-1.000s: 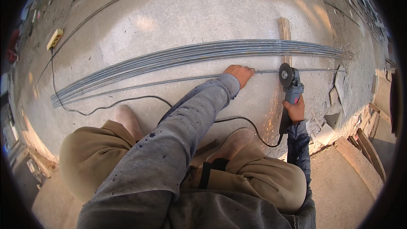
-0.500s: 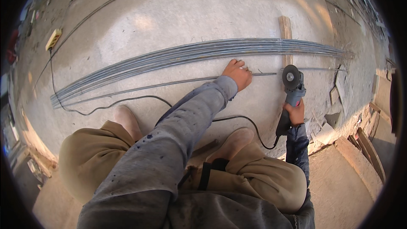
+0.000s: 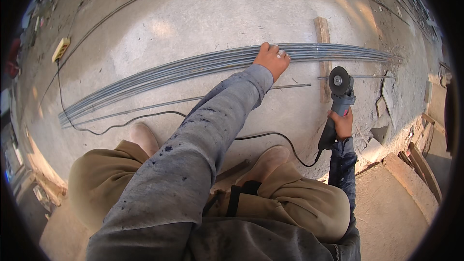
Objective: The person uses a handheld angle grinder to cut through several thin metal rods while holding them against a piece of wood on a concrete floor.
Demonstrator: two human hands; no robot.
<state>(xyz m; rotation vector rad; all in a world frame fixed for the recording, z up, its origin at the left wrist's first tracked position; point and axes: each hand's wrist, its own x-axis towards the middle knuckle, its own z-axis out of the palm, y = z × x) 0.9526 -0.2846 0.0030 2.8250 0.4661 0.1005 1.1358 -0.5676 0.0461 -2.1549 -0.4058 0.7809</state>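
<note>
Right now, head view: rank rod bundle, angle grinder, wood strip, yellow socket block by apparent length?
Largest to smallest:
1. Rod bundle
2. Angle grinder and wood strip: too alike to rank
3. Yellow socket block

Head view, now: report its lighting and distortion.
Head view, upper middle: the floor is brightly lit, with a warm streak at upper right; head view, across: the rods look bowed, probably by the fisheye; head view, corners: black.

Pretty clearly a rough building site: dusty concrete slab (image 3: 193, 24), bundled steel rods (image 3: 193, 62), corded angle grinder (image 3: 342, 100), scrap planks (image 3: 411, 187) lying about.
</note>
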